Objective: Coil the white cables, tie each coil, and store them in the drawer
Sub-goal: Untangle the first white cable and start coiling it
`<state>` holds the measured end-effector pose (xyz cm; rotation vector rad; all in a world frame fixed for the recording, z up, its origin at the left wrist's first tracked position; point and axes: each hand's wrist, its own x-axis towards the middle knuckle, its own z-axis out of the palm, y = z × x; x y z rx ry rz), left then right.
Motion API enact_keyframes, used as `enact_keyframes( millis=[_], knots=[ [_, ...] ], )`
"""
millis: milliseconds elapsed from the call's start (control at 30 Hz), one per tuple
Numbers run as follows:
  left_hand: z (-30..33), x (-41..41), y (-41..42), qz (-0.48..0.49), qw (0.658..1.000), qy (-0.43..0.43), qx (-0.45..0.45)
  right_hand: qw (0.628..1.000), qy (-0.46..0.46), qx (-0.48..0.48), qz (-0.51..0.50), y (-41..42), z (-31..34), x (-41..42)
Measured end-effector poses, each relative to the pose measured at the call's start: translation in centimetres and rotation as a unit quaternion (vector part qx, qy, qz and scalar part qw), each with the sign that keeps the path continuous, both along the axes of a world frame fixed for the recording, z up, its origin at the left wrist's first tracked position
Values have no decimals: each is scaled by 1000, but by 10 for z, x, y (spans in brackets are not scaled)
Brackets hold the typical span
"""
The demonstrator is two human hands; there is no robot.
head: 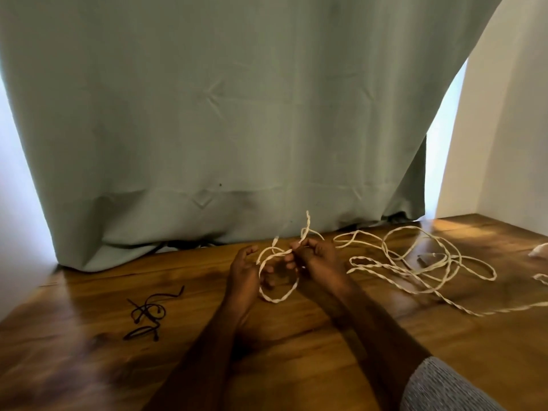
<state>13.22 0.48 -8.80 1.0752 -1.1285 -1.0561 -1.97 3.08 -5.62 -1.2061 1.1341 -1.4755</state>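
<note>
The white cable and a white object run off the right edge

- The table was dark glossy wood with strong grain, and light glared off its left side and far right corner.
- A loose heap of white twisted cable sprawled over the right half, loops crossing each other, with one strand trailing off toward the right edge.
- A small tangle of thin black cord sat on the left side, well apart from the white stuff.
- Something small and white lay at the far right edge, too cut off to tell what it was.
- The hem of a pale green curtain bunched along the table's back edge.
</note>
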Motion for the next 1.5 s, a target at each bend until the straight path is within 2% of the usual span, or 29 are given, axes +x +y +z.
enact_keyframes(
  millis=[100, 167, 233, 300, 367, 433, 467, 533, 567, 633, 667, 733, 800, 933, 1000, 1133, 1233, 1333, 1400, 1500],
  knots=[
    [1, 1, 3, -22, 999, -21, -11, 1000, 17, -8, 7, 2, 1, 1],
    [2, 3, 7, -41, 999, -18, -26, 997, -64, -25, 31, 1, 6, -2],
    [4, 5, 12, -54, 998, -4, -26, 983, -170, -23, 62, 1, 9, -6],
    [6, 6, 16, -72, 997, -2, -15, 969, -238, -8, 72, 1, 8, -8],
    [5, 7, 19, -94, 995, -28, -4, 957, -282, 2, 70, -2, 7, -8],
    [4, 9, 21, -113, 993, -37, -11, 959, -280, 5, 48, -5, 6, -10],
    [4, 10, 23, -123, 992, -35, -19, 972, -234, 3, 20, -5, 5, -11],
    [3, 12, 23, -133, 989, -63, -36, 996, -49, -28, -65, -3, -1, -9],
    [3, 11, 23, -132, 987, -85, -39, 990, 66, -55, -112, -1, -5, -7],
    [5, 8, 24, -127, 986, -104, -24, 946, 251, -116, -168, 9, -10, -4],
    [6, 8, 25, -127, 986, -102, -16, 936, 288, -146, -141, 14, -10, -5],
    [4, 8, 21, -122, 989, -87, -4, 932, 307, -193, -3, 20, -4, -11],
    [4, 12, 19, -113, 992, -55, 6, 900, 352, -235, 103, 23, 5, -16],
    [4, 16, 16, -107, 993, 7, 50, 841, 455, -238, 169, 16, 8, -14],
    [3, 17, 14, -132, 985, 52, 98, 830, 477, -232, 170, 11, 6, -12],
    [4, 17, 15, -182, 972, 59, 135, 854, 446, -174, 204, 12, 9, -14],
    [4, 13, 13, -184, 970, 64, 144, 845, 455, -143, 242, 17, 12, -15],
    [1, 13, 10, -181, 969, 53, 162, 847, 456, -138, 234, 21, 19, -19],
    [3, 12, 14, -191, 970, 19, 148, 882, 388, -147, 222, 26, 24, -20],
    [10, 4, 25, -220, 966, -107, 85, 962, 140, -154, 177, 31, 31, -8]
  ],
)
